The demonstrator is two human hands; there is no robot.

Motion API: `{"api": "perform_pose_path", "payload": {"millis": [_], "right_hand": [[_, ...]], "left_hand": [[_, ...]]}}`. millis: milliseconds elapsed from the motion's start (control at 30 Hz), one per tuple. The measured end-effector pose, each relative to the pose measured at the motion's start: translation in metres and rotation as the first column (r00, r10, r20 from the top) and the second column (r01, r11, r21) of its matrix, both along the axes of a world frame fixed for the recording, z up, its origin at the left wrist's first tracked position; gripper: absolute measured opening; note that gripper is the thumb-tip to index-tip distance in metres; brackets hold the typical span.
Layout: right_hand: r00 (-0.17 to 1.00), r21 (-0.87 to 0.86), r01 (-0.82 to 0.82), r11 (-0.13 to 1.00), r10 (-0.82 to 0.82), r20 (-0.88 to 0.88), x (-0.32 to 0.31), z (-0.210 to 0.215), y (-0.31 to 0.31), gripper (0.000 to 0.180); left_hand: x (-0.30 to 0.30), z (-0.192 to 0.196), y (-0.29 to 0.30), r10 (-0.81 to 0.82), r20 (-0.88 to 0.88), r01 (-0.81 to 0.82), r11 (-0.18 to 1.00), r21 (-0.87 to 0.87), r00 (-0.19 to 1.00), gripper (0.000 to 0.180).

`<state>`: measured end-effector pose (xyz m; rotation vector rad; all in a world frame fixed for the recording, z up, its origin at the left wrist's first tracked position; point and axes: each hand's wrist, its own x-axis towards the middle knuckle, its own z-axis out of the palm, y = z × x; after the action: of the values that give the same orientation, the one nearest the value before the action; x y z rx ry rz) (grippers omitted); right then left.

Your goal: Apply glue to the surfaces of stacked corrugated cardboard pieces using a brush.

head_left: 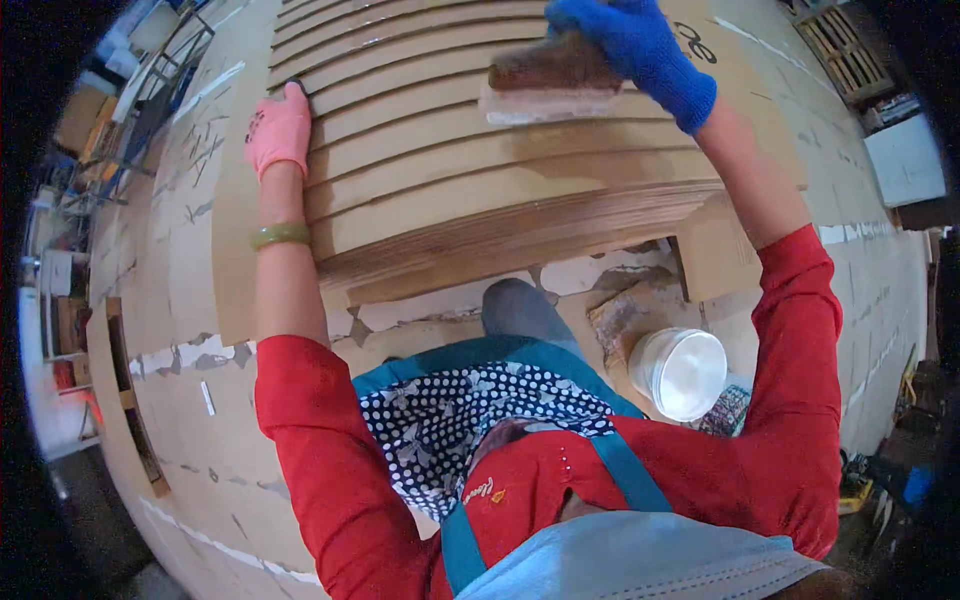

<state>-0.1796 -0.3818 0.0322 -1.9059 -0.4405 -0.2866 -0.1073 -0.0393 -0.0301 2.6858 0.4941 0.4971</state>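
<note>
My left hand (281, 130), in a pink glove with dark marks, is closed at the left edge of a fanned stack of brown cardboard sheets (420, 190). Its fingers look curled and show only in part. In a blue glove, my right hand (645, 55) grips a wide flat brush (550, 85) with a brown wooden body and a pale, wet-looking lower edge. The brush lies over the right part of the stack, where its strips overlap like steps. Wet-looking darker patches show on the cardboard around it.
A white bucket (682, 372) holding whitish stuff stands on the floor at my right, near a patterned item (725, 410). Larger cardboard sheets (235, 230) extend beneath the stack. A wooden pallet (840, 50) is at the far right, metal racks (150, 90) at the far left.
</note>
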Motion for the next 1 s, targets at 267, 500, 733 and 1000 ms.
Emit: {"api": "perform_pose_path", "payload": {"millis": [267,500,733,1000], "right_hand": [[0.943,-0.233,0.260,0.937,-0.194,0.271,0.057,0.029,0.037,0.026],[0.971,-0.133,-0.155,0.979,0.126,-0.203,0.025,-0.021,0.050,0.014],[0.958,-0.122,0.181,0.976,-0.146,0.248,0.079,0.041,0.099,0.032],[0.980,-0.277,-0.146,0.950,0.177,0.093,0.045,-0.026,0.099,0.014]], "left_hand": [[0.002,-0.003,0.002,-0.039,0.041,0.042,0.996,-0.077,0.998,0.066],[-0.007,0.001,0.004,-0.022,0.023,0.025,0.993,-0.119,0.999,0.065],[-0.005,0.005,-0.002,-0.047,0.008,0.047,0.989,-0.141,0.999,0.065],[-0.006,0.002,0.006,-0.026,-0.001,0.026,0.987,-0.161,1.000,0.066]]}}
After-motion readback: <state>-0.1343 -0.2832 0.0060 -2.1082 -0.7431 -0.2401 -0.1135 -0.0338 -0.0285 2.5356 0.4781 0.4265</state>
